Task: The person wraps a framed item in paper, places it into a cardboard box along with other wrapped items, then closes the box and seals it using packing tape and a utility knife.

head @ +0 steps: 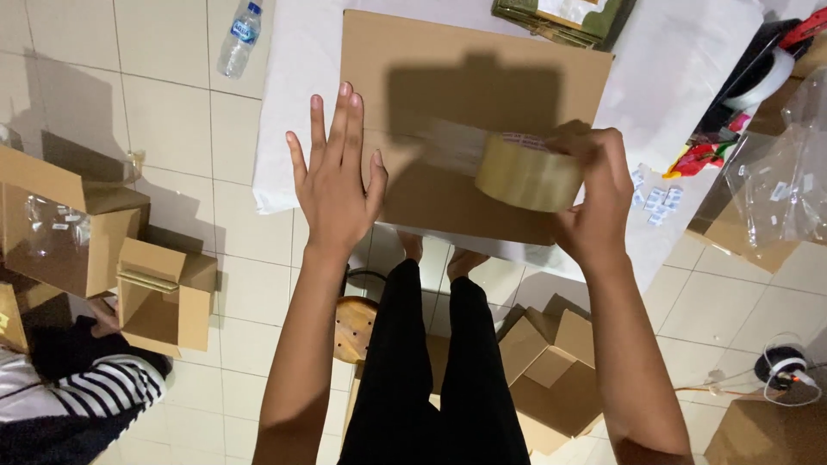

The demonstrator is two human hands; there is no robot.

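Note:
A flat brown cardboard sheet (465,77) lies on a white table (680,60). My left hand (336,176) hovers over its near left corner with fingers spread and straight, holding nothing. My right hand (594,194) grips a roll of clear packing tape (527,172) above the sheet's near right part. A blurred strip of tape stretches from the roll toward the left across the cardboard.
Open cardboard boxes (159,297) stand on the tiled floor at left, beside another person's striped sleeve (103,392). A water bottle (239,39) lies at the top left. More boxes (551,370) sit under the table. Clear plastic bags (780,185) and a wooden stool (355,327) are nearby.

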